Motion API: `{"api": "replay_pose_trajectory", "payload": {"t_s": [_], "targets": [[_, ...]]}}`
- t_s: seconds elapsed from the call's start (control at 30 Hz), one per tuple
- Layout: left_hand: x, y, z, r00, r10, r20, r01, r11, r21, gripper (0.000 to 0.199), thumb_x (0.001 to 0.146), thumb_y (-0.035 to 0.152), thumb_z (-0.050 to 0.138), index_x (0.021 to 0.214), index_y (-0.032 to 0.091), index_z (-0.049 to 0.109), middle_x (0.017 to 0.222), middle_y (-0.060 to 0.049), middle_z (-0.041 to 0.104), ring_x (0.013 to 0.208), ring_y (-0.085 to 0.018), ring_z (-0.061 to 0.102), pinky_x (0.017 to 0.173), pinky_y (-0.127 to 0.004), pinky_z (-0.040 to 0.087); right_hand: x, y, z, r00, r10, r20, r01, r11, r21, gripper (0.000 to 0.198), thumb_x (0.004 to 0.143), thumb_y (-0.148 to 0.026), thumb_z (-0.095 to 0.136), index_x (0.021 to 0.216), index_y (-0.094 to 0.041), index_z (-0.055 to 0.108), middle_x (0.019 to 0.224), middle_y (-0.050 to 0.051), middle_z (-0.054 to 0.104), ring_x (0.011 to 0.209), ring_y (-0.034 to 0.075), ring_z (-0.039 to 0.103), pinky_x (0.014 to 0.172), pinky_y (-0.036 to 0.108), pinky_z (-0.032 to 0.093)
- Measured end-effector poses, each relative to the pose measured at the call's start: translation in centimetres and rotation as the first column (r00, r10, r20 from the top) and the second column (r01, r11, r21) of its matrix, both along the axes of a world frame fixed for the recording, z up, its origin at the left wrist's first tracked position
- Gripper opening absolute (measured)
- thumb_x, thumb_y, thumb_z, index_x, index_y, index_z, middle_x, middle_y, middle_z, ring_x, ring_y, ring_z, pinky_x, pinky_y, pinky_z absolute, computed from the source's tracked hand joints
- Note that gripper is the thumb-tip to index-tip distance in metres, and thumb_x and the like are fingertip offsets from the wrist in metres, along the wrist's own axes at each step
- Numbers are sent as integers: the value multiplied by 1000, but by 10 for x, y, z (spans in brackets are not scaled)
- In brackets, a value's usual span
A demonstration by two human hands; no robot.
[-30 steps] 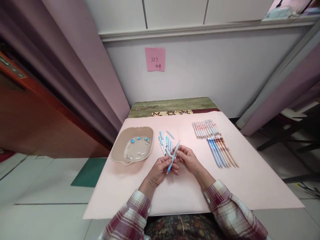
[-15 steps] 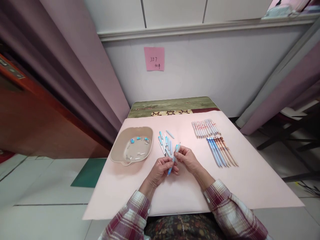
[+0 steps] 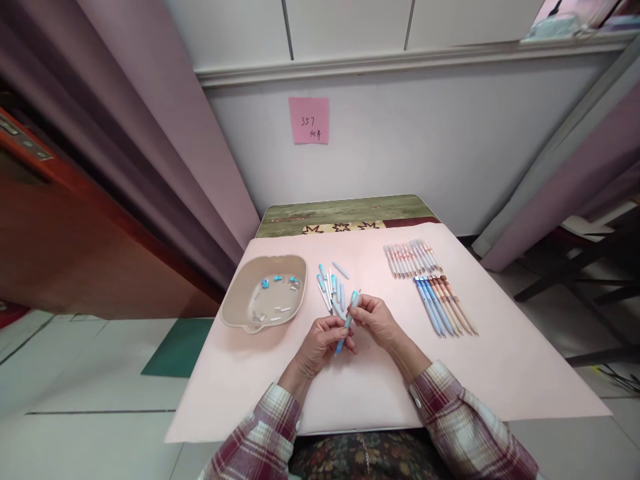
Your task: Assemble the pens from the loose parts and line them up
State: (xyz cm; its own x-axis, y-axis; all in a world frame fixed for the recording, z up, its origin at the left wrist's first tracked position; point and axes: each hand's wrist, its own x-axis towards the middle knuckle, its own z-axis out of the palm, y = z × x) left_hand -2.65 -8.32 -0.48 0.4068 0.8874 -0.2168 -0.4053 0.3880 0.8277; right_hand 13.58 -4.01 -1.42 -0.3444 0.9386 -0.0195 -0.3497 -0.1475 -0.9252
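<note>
A light blue pen (image 3: 347,323) is held slantwise between my two hands, over the pink table cover. My left hand (image 3: 323,341) is closed around its lower part. Fingers of my right hand (image 3: 376,319) pinch the upper part, near a thin dark tip that sticks out at the top. Just beyond my hands lies a loose pile of blue and white pen parts (image 3: 329,288). One pale blue barrel (image 3: 341,270) rests apart from the pile, a little farther back.
On the left stands a beige basin (image 3: 235,303) with small blue pieces and several tiny white or clear bits. At the right, a row of white patterned pens (image 3: 413,259) lies behind a row of blue and brown pens (image 3: 444,305). A pink note (image 3: 309,121) hangs on the wall.
The view has tilted very slightly. Both hands keep their hold on the pen, with hardly any visible movement.
</note>
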Motion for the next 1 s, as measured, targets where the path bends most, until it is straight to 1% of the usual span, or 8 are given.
{"api": "replay_pose_trajectory", "payload": {"t_s": [0.1, 0.17, 0.23, 0.3, 0.53, 0.8, 0.9, 1.0], "targets": [[0, 0, 0, 1000, 5, -4, -5, 1000, -4, 15, 73, 24, 71, 79, 9, 68, 63, -8, 69, 55, -18, 65, 61, -33, 54, -2, -1, 1, 1000, -27, 7, 27, 1000, 4, 30, 66, -39, 82, 66, -17, 61, 55, -4, 55, 49, 8, 44, 47, 21, 33], [0, 1, 1, 1000, 12, 6, -12, 1000, -20, 16, 73, 25, 71, 79, 10, 68, 62, -8, 69, 53, -18, 64, 61, -34, 54, -2, -2, 3, 1000, 3, -23, -3, 1000, 6, 29, 69, -41, 79, 81, -18, 66, 65, -2, 61, 49, 8, 45, 48, 21, 33], [0, 2, 1, 1000, 17, 21, -17, 999, -32, 17, 74, 26, 71, 78, 10, 67, 60, -8, 69, 52, -18, 64, 60, -34, 54, -1, -3, 5, 998, 38, -52, -38, 999, 2, 35, 73, -42, 76, 98, -19, 68, 79, 2, 67, 50, 7, 44, 49, 22, 33], [-1, 2, 1, 1000, 12, 27, -11, 999, -35, 18, 74, 27, 71, 78, 10, 67, 61, -8, 68, 52, -18, 64, 60, -34, 54, 0, -3, 5, 997, 52, -57, -53, 999, -8, 37, 76, -43, 73, 105, -20, 69, 86, 4, 69, 50, 7, 42, 49, 23, 32], [-2, 0, -2, 999, -20, -31, 20, 1000, -3, 18, 74, 27, 72, 78, 10, 66, 62, -8, 70, 53, -17, 63, 58, -28, 50, 1, -1, -1, 999, 20, -40, -21, 1000, -4, 22, 73, -36, 77, 85, -18, 72, 70, 0, 65, 51, 7, 42, 49, 21, 31], [-1, 0, -1, 998, -21, -52, 22, 1000, 12, 18, 76, 27, 72, 79, 10, 67, 63, -9, 71, 58, -18, 66, 60, -26, 47, -2, -1, 1, 1000, -18, -13, 18, 1000, -16, 23, 69, -36, 80, 75, -18, 67, 61, -2, 59, 50, 9, 43, 48, 22, 32], [0, 1, 0, 1000, 14, 4, -14, 1000, 11, 29, 80, 37, 69, 89, 9, 68, 75, -12, 73, 67, -19, 68, 71, -31, 50, -1, 2, 1, 992, -107, -74, 104, 994, -43, 23, 70, -37, 78, 79, -18, 68, 66, -1, 62, 50, 8, 43, 48, 22, 32], [-1, 4, 0, 992, 46, 120, -40, 998, -49, 52, 85, 55, 55, 103, 8, 67, 87, -16, 74, 77, -24, 70, 85, -40, 49, 4, 7, 1, 953, -261, -151, 245, 963, -115, 26, 70, -38, 78, 84, -20, 67, 77, 0, 65, 54, 8, 47, 49, 22, 36]]}}
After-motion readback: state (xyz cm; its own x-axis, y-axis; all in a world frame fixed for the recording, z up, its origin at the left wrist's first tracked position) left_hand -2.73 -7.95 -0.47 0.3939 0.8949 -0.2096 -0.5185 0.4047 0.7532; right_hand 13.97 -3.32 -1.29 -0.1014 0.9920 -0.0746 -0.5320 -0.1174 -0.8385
